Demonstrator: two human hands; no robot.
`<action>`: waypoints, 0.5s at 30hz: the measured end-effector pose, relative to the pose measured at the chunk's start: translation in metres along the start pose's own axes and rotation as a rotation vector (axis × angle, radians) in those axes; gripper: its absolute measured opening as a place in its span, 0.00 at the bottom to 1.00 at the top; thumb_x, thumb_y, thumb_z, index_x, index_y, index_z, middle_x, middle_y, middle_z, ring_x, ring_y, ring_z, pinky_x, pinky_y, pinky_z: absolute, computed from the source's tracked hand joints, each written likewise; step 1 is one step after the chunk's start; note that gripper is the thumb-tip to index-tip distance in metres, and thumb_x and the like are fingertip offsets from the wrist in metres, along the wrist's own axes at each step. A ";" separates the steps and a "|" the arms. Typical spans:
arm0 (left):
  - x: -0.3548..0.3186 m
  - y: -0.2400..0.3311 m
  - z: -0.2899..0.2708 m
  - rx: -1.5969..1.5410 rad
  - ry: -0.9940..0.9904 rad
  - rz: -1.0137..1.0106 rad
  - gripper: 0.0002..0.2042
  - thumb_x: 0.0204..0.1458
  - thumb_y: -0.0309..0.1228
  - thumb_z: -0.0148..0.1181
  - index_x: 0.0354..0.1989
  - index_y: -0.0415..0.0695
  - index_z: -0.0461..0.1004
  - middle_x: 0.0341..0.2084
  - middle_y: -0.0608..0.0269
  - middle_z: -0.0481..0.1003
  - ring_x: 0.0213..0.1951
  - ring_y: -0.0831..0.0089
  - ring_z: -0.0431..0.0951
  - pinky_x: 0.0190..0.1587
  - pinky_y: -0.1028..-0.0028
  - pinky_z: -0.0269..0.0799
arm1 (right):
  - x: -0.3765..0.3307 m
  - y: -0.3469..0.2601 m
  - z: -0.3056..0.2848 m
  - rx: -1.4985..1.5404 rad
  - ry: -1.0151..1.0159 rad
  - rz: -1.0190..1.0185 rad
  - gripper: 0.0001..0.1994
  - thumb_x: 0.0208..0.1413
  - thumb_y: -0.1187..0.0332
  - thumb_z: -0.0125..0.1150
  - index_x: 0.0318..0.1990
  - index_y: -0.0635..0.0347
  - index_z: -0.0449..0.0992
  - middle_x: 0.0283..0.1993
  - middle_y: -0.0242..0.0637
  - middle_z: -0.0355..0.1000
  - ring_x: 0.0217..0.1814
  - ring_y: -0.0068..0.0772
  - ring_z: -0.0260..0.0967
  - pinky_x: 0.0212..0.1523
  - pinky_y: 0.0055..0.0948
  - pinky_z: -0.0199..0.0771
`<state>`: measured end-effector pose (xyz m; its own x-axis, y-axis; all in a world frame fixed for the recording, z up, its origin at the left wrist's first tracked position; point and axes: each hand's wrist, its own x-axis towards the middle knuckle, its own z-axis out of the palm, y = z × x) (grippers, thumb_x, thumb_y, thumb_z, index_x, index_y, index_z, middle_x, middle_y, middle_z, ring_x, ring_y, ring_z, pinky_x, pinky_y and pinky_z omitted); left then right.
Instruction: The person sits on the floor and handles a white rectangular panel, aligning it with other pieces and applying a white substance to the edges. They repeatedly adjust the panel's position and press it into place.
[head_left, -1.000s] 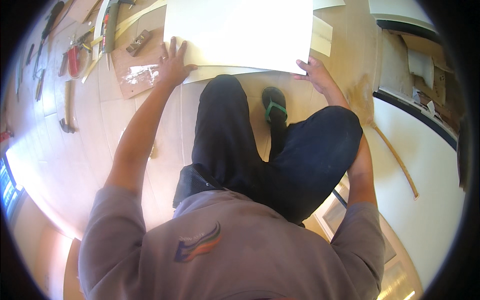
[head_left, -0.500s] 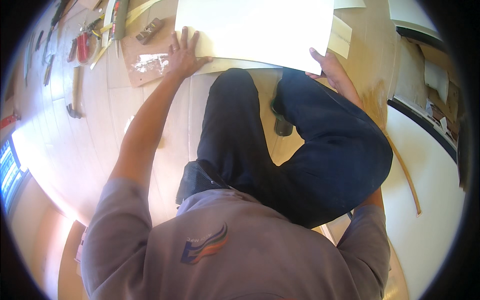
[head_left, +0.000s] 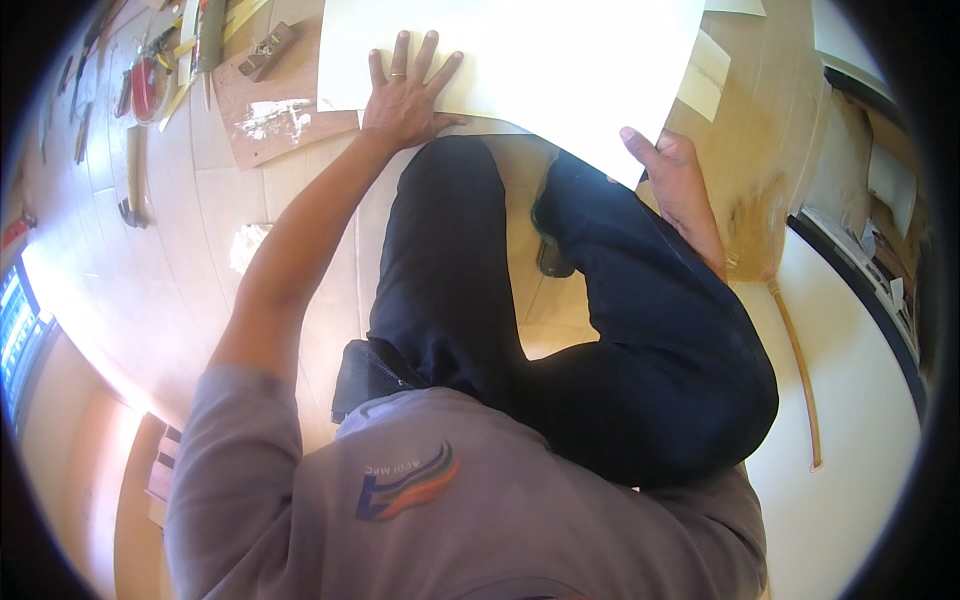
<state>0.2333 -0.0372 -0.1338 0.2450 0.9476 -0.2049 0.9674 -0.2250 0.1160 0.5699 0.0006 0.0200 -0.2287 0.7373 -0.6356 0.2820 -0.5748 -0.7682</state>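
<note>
A large cream-white sheet (head_left: pixel 540 60) lies at the far middle, beyond my knees, and runs out of view at the top. My left hand (head_left: pixel 405 108) rests on its near left part, palm down with fingers spread; a ring shows on one finger. At the near right corner, my right hand (head_left: pixel 676 175) grips the sheet, thumb on top and the other fingers partly hidden. That corner bends up toward me over my right leg. Under the near edge shows a strip of another pale sheet (head_left: pixel 485 128).
A brown board (head_left: pixel 235 135) with white smears and a wooden hand plane (head_left: pixel 268 52) lie left of the sheet. Farther left are a hammer (head_left: pixel 132 185) and a red-handled tool (head_left: pixel 143 90). A pale offcut (head_left: pixel 706 76) and a broom (head_left: pixel 757 235) lie on the right.
My left hand has shifted right, farther onto the sheet, fingers more spread. My right hand has drawn the gripped corner nearer to me, and the sheet curves more.
</note>
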 end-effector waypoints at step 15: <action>0.001 -0.004 -0.001 -0.018 0.005 -0.006 0.47 0.48 0.72 0.53 0.76 0.72 0.46 0.78 0.61 0.38 0.77 0.48 0.33 0.73 0.38 0.30 | -0.001 -0.009 0.001 -0.053 -0.044 0.011 0.15 0.67 0.63 0.57 0.42 0.71 0.79 0.31 0.42 0.79 0.27 0.27 0.76 0.24 0.22 0.70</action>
<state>0.2298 -0.0347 -0.1334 0.2391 0.9500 -0.2008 0.9675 -0.2154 0.1326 0.5666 0.0051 0.0274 -0.2659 0.7142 -0.6474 0.3334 -0.5620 -0.7570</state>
